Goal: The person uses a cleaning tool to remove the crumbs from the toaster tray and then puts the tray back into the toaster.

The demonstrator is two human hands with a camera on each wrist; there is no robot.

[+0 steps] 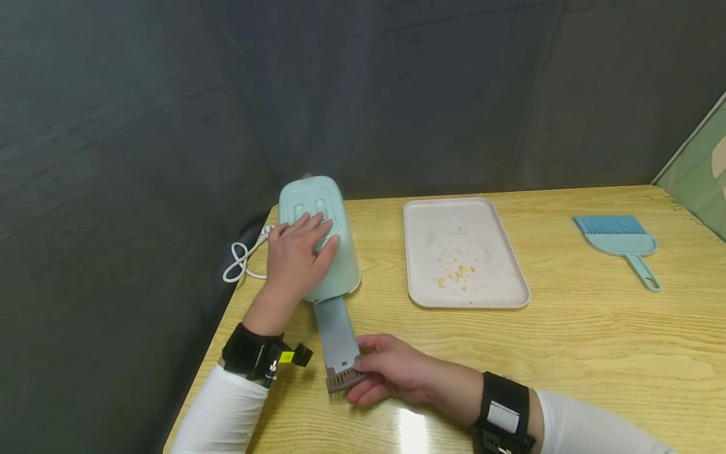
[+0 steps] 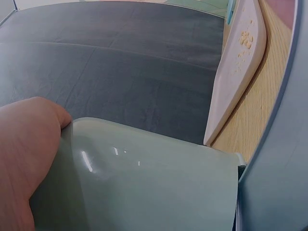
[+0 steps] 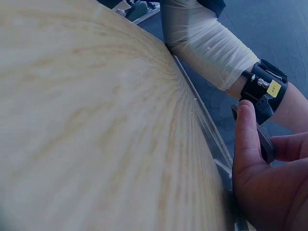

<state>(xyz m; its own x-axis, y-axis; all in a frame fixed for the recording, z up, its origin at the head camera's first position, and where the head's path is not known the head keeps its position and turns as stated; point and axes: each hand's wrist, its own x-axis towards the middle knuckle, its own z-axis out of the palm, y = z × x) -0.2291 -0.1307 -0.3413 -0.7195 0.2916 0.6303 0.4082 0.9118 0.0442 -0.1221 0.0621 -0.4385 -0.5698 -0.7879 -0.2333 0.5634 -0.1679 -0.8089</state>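
Note:
A light-blue toaster (image 1: 341,271) stands at the table's left side. My left hand (image 1: 297,261) rests on its top with the fingers spread. In the left wrist view the toaster's glossy side (image 2: 154,180) fills the lower middle, beside the left hand (image 2: 24,159). A long grey crumb tray (image 1: 334,329) sticks out of the toaster's near end. My right hand (image 1: 399,369) pinches its slotted outer end between thumb and fingers. The right wrist view shows the tray's dark edge (image 3: 265,144) behind the thumb of the right hand (image 3: 269,187).
A pale pink serving tray (image 1: 448,227) with yellow crumbs (image 1: 456,274) lies to the right of the toaster. Farther right is a light-blue hand brush (image 1: 621,243). A white cord (image 1: 241,261) loops at the table's left edge. Dark cloth (image 1: 431,94) hangs behind the table.

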